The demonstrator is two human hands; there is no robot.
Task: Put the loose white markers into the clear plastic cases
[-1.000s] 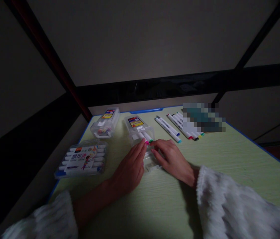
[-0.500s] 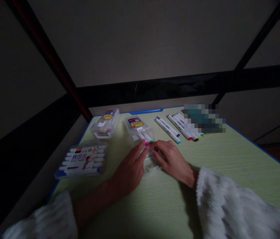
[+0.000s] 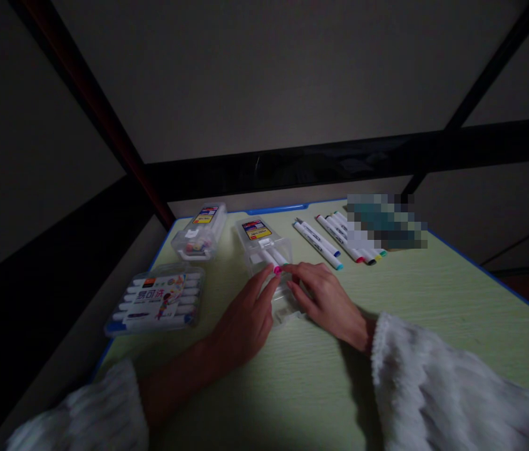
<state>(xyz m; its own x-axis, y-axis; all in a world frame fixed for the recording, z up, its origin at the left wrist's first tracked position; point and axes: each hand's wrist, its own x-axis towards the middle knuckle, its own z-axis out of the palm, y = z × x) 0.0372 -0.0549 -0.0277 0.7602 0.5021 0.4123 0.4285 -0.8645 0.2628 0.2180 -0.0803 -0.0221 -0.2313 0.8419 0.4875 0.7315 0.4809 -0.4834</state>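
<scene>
A clear plastic marker case [image 3: 252,247] lies in front of me with its end flap [image 3: 285,308] open toward me. Two white markers stick out of that end; one has a pink tip [image 3: 278,269]. My left hand [image 3: 245,316] has its thumb and index fingertip closed around the pink end. From the right, my right hand [image 3: 327,304] reaches in, index finger stretched against the end of the other marker [image 3: 279,255], whose coloured tip it hides. The right thumb is held apart from that finger, above the flap.
Another clear case [image 3: 201,232] stands at the back left, and a flat case of markers [image 3: 156,299] lies nearer on the left. Loose blue-ended markers [image 3: 317,243] and several others [image 3: 351,241] lie at the back right, beside a blurred-out teal item [image 3: 386,224].
My right index fingertip has shifted slightly left and now covers the green marker end that was showing. My left hand has hardly moved.
</scene>
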